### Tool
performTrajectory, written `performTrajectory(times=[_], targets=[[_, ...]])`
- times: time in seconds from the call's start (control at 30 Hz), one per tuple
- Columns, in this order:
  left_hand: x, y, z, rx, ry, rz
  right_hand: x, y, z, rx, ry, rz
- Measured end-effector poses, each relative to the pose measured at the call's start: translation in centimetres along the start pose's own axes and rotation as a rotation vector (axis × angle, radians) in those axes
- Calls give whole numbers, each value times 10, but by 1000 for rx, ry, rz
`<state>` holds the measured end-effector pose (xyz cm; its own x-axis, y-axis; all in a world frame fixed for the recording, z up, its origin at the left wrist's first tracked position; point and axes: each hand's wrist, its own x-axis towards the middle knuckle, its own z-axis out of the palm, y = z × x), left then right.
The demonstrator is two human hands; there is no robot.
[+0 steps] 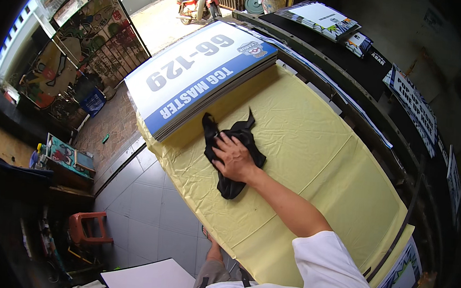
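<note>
My right hand (233, 157) lies flat on a crumpled black cloth (232, 189), fingers stretched out and slightly spread, pressing it onto the yellow-covered table (305, 144). The cloth bunches around the fingers, with loose corners sticking out toward the far side. Just beyond it, at the table's far end, is a neat stack of flat printed boards (193, 72), the top one white with a blue band and large lettering. My left hand is out of view. A blank white board (151, 280) shows at the lower left, below table height; what supports it is hidden.
More printed boards (412, 108) lie on a dark surface along the right. An orange plastic stool (90, 228) stands on the grey tiled floor at left. Beyond the far end, a red motorbike (198, 5) is parked outside near a metal gate (102, 33).
</note>
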<state>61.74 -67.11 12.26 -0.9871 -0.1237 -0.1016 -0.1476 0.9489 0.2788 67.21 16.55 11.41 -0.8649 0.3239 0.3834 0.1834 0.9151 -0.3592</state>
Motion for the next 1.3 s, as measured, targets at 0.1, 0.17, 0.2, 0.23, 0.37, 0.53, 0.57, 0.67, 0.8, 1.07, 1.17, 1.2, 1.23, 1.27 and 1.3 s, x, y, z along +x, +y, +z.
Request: performTrajectory(times=[0.1, 0.17, 0.2, 0.23, 0.37, 0.53, 0.57, 0.67, 0.8, 1.07, 1.17, 1.2, 1.23, 1.27, 1.3], targets=[[5, -6, -11, -6, 22, 48, -17, -27, 7, 185, -147, -138], [8, -14, -21, -2, 37, 115, -5, 24, -3, 201, -175, -56], [11, -15, -27, 19, 54, 156, 6, 61, -14, 91, -75, 50], [17, -8, -30, -114, -46, -273, 12, 112, -27, -15, 58, 202], [22, -20, -33, -139, -66, -161, 7, 253, -81, -327, 330, 633], [8, 18, 22, -34, -29, -3, -82, 229, -101, -408, 304, 784], [6, 27, 40, -65, -27, 12, -108, 217, -106, -411, 307, 781], [-6, 58, 79, -127, -31, 55, -196, 203, -141, -466, 311, 799], [18, 79, 110, 39, -123, 124, -296, 191, -181, -655, 401, 990], [46, 96, 143, 8, -95, 307, -263, -130, -94, -179, 135, 702], [46, 102, 148, -17, -105, 344, -297, -178, -94, 71, 48, 460], [57, 86, 151, 4, -93, 362, -313, -176, -105, 87, 56, 426], [66, 80, 156, 24, -82, 376, -331, -165, -117, 48, 56, 471], [68, 81, 155, 14, -186, 399, -345, -146, -133, -17, 86, 546], [65, 80, 145, 6, -291, 426, -365, -117, -148, -137, 102, 635]])
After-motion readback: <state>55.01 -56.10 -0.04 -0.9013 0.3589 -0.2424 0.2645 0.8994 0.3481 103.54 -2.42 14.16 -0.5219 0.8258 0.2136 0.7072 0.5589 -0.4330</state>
